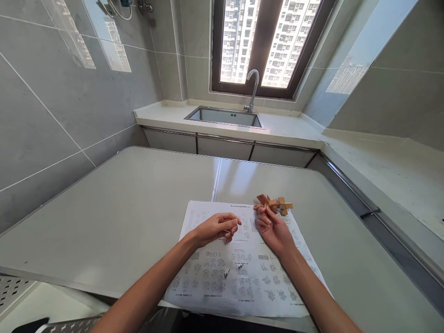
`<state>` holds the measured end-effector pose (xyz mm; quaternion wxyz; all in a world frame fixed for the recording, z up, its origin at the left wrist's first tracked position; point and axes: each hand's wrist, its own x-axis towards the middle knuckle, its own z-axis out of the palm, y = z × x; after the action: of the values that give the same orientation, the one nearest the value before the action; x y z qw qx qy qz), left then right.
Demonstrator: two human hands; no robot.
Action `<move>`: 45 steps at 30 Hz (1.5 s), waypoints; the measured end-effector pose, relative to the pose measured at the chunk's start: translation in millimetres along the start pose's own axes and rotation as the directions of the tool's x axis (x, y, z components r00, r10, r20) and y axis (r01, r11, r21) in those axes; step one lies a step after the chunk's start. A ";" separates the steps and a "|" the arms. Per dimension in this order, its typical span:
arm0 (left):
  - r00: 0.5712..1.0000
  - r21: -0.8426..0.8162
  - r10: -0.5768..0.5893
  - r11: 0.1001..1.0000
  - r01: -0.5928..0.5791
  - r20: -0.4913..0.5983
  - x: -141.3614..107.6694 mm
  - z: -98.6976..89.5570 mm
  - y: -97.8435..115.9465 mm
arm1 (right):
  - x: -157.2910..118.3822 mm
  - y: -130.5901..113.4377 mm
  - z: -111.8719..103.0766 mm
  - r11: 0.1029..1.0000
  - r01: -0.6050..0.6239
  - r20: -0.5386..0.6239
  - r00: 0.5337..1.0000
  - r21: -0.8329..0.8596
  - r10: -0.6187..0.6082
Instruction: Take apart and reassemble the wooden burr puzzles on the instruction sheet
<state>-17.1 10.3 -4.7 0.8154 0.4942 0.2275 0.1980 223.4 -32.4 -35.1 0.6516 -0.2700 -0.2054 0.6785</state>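
A large white sheet printed with small diagrams lies on the pale table. My left hand is over its upper middle, fingers loosely curled and apart, with nothing in them. To the right, my right hand pinches a wooden puzzle piece cluster between thumb and fingers, near the sheet's top right corner. Just beyond it is a cross-shaped wooden puzzle, close beside or touching the held pieces; which of these I cannot tell.
The pale table has a seam down its middle. Behind it are a counter, a sink and a faucet under a window. Another counter runs along the right. A perforated white item is at lower left.
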 end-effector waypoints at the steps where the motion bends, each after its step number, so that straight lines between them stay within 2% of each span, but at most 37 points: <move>1: 1.000 -0.004 -0.003 1.000 0.003 -0.002 -0.3 0.2 0.8 | 0.8 -0.9 -1.8 1.000 0.020 -0.005 1.000 0.002 -0.020; 5: 0.999 -0.016 -0.006 1.000 0.005 -0.039 -0.8 0.5 3.2 | 2.3 -2.4 -5.0 0.997 0.060 -0.016 0.998 -0.052 -0.061; 12: 0.995 -0.061 0.026 0.998 -0.032 -0.091 0.2 -0.4 4.1 | -6.8 9.6 11.6 0.973 -0.078 0.022 0.996 -0.218 0.085; 17: 0.991 -0.104 0.039 0.993 -0.052 -0.127 1.2 -3.3 4.5 | -9.1 12.7 18.4 0.954 -0.102 0.040 0.992 -0.282 0.118; 45: 0.980 -0.166 0.073 0.980 -0.105 -0.183 3.2 -9.1 6.4 | -9.0 10.4 18.2 0.955 -0.095 0.046 0.993 -0.282 0.112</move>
<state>-20.2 21.3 -3.2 0.8226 0.4108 0.2580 0.2966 203.9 -40.7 -26.8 0.5638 -0.3487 -0.3046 0.6839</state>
